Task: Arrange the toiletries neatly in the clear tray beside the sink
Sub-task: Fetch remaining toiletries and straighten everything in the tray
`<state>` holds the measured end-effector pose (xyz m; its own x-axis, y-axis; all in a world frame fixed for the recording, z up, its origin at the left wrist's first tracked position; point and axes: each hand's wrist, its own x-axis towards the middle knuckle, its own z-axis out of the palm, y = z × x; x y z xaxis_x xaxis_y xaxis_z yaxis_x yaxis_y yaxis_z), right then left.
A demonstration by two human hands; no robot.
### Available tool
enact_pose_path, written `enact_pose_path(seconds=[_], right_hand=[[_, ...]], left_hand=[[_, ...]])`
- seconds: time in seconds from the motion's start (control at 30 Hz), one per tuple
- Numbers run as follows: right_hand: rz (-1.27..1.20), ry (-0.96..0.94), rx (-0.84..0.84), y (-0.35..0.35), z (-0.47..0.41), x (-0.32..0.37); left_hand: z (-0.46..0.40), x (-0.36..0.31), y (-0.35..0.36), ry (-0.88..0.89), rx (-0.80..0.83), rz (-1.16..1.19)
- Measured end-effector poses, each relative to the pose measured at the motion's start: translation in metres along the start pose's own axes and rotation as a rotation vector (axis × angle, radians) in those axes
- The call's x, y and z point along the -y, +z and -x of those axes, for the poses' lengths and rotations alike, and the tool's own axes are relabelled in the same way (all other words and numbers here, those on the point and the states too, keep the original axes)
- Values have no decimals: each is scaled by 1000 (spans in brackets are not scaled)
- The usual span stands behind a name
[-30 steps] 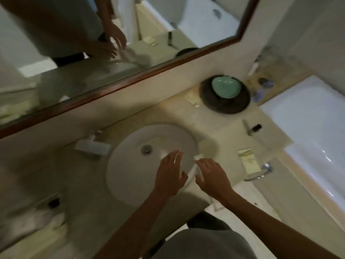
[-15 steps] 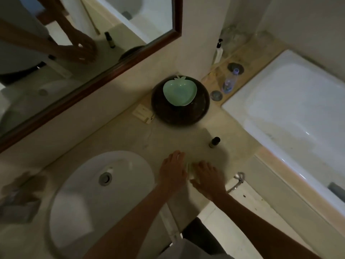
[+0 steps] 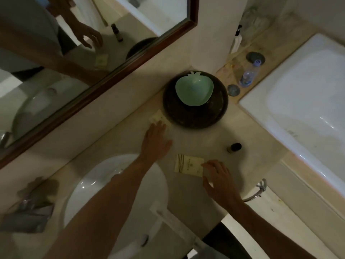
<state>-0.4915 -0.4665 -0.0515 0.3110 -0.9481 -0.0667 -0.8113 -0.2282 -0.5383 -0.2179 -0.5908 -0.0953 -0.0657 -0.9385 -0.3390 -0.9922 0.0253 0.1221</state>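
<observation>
A cream packet (image 3: 187, 165) with brown lines lies flat on the beige counter (image 3: 201, 139) right of the sink. My right hand (image 3: 218, 179) rests with its fingertips on the packet's right end. My left hand (image 3: 155, 141) stretches flat toward the wall, its fingertips on a smaller pale packet (image 3: 158, 117) beside the dark round tray (image 3: 194, 116). A small dark bottle (image 3: 234, 147) stands on the counter to the right. I see no clear tray for certain; a blurred grey thing (image 3: 28, 215) sits at the far left.
A green apple-shaped dish (image 3: 194, 90) sits in the dark tray. The white sink (image 3: 89, 189) is at lower left, a mirror (image 3: 74, 53) above it. A bathtub (image 3: 302, 101) fills the right, with a water bottle (image 3: 249, 74) and a pump bottle (image 3: 237, 40) on its ledge.
The view has shifted right and closer. My hands have parted: the left reached forward to the small packet by the dark tray, and the cream packet now shows under my right fingertips.
</observation>
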Motion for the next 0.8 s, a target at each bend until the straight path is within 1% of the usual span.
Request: enact_pose_path(seconds=[0.03, 0.1, 0.13, 0.17, 0.2, 0.27, 0.3, 0.33, 0.4, 0.47, 0.5, 0.6, 0.63, 0.67, 0.73, 0.77, 0.8], right_hand=[[-19, -2, -10, 3, 2, 0], [-55, -28, -5, 8, 5, 1], [-60, -45, 8, 11, 6, 1], [-56, -57, 22, 13, 6, 0], [-52, -58, 34, 14, 5, -1], [-48, -44, 46, 12, 2, -2], [-43, -41, 46, 10, 0, -2], [-37, -42, 43, 8, -2, -3], [-31, -44, 49, 4, -4, -7], [-2, -34, 45, -1, -6, -11], [19, -14, 37, -6, -6, -13], [80, 35, -36, -23, -1, -16], [93, 38, -56, -28, 2, -18], [103, 37, -65, -31, 4, -21], [110, 35, -56, -32, 8, -28], [109, 38, -45, -31, 10, -30], [112, 39, -34, -30, 11, -31]], left_hand=[[18, -9, 9, 100, -1, -34], [48, -22, 29, 351, -58, -105], [58, -25, 33, 397, -71, -67], [67, -31, 31, 353, -88, 33], [72, -35, 31, 245, -131, 181], [74, -44, 23, -48, -201, 413], [72, -49, 17, -139, -206, 449], [68, -54, 14, -171, -183, 458], [63, -62, 3, -182, -117, 571], [61, -67, -11, -195, -99, 717], [63, -70, -17, -176, -124, 713], [83, -85, -30, -28, -282, 525], [93, -92, -29, 13, -273, 474], [102, -98, -24, 45, -203, 444], [118, -105, -5, 56, 10, 397], [124, -105, 4, 36, 53, 375], [127, -104, 12, -1, 48, 357]])
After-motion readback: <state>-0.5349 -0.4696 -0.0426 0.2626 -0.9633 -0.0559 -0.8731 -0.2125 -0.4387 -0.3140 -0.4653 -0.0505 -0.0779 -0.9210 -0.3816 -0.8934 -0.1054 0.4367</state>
